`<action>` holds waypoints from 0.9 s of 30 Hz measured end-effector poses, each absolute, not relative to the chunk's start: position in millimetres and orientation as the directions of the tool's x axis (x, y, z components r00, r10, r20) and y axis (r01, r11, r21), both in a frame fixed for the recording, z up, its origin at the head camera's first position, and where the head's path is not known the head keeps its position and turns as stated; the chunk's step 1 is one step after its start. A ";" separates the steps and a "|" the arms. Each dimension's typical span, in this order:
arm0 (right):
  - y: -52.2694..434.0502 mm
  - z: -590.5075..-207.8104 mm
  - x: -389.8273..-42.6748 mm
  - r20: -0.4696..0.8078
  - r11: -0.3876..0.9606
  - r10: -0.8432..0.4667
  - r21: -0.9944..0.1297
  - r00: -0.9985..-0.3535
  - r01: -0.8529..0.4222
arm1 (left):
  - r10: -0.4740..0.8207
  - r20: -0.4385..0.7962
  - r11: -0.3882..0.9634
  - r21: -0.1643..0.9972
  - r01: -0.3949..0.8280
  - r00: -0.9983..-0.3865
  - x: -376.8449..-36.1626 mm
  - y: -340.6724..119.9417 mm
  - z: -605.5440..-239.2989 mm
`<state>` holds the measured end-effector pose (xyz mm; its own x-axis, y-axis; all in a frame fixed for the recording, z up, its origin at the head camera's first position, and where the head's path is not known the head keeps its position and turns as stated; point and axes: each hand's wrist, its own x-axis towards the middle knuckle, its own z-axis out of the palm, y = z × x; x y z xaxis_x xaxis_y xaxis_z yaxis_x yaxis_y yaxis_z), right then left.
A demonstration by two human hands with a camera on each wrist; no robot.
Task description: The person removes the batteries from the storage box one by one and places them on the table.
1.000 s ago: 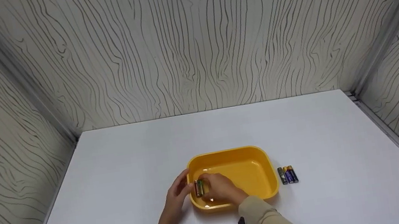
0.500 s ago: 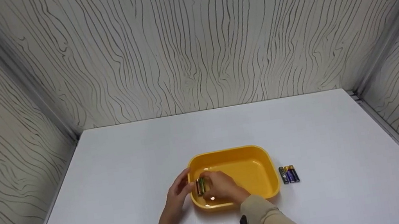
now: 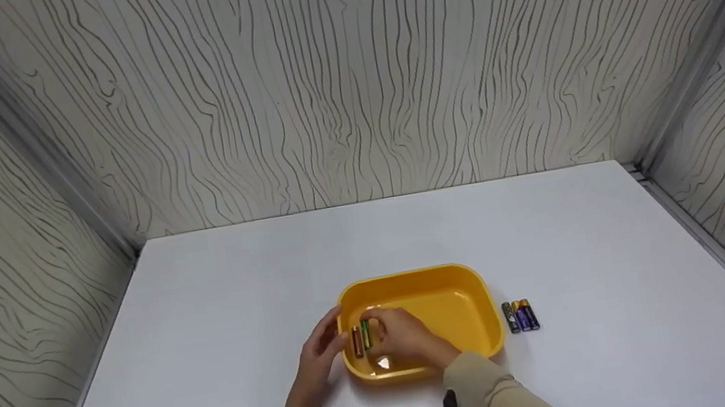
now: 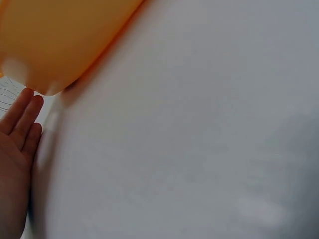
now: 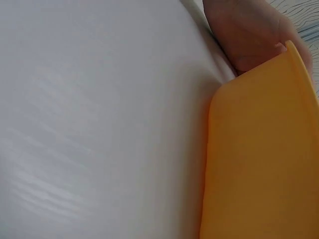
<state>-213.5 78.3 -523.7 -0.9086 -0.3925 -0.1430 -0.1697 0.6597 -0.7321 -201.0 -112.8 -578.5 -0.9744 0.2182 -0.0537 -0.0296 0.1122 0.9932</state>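
A yellow plastic tray (image 3: 448,316) stands in front of the person in the head view. Inside, near its left wall, a reddish-brown battery (image 3: 357,342) lies lengthwise. Right of it, a green battery (image 3: 366,334) is pinched at its ends by the right hand (image 3: 400,333), whose thumb and index finger span it. A narrow gap separates the two batteries. The left hand (image 3: 319,357) rests against the tray's left side, thumb at the rim; in the left wrist view its fingers (image 4: 25,119) are straight and touch the outer wall. The right wrist view hides the right hand behind the tray wall (image 5: 264,149).
Right of the tray, a dark green battery (image 3: 510,318) and two purple-and-gold batteries, one of them a darker battery (image 3: 530,315), lie side by side on the white table (image 3: 206,313). A patterned panel (image 3: 346,91) closes off the back.
The right hand has shifted the green battery slightly away from the reddish-brown one and toward the back, opening a gap between them. The left hand keeps its place at the tray.
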 end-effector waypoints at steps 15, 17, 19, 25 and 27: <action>94.5 -515.6 -210.3 -0.141 0.585 -0.428 -0.796 -0.893 -0.155 | 0.206 -0.094 0.114 0.991 -0.072 -0.974 -201.8 -112.2 -580.0; 96.7 -513.6 -209.4 -0.135 0.574 -0.439 -0.803 -0.888 -0.161 | 0.204 -0.104 0.115 0.990 -0.081 -0.973 -201.8 -112.5 -580.1; 99.1 -511.1 -208.2 -0.127 0.565 -0.452 -0.807 -0.883 -0.173 | 0.207 -0.109 0.110 0.990 -0.087 -0.972 -201.8 -112.7 -580.2; 106.0 -502.9 -205.6 -0.102 0.568 -0.473 -0.794 -0.875 -0.215 | 0.207 -0.131 0.102 0.988 -0.112 -0.970 -201.8 -112.6 -579.9; 108.0 -499.8 -204.3 -0.094 0.567 -0.482 -0.792 -0.871 -0.228 | 0.205 -0.122 0.106 0.989 -0.102 -0.971 -201.7 -112.7 -580.0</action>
<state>-204.3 108.0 -499.8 -0.8710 -0.4821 -0.0942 -0.2281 0.5667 -0.7917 -201.7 -112.7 -580.0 -0.9712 0.2050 -0.1217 -0.1017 0.1058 0.9892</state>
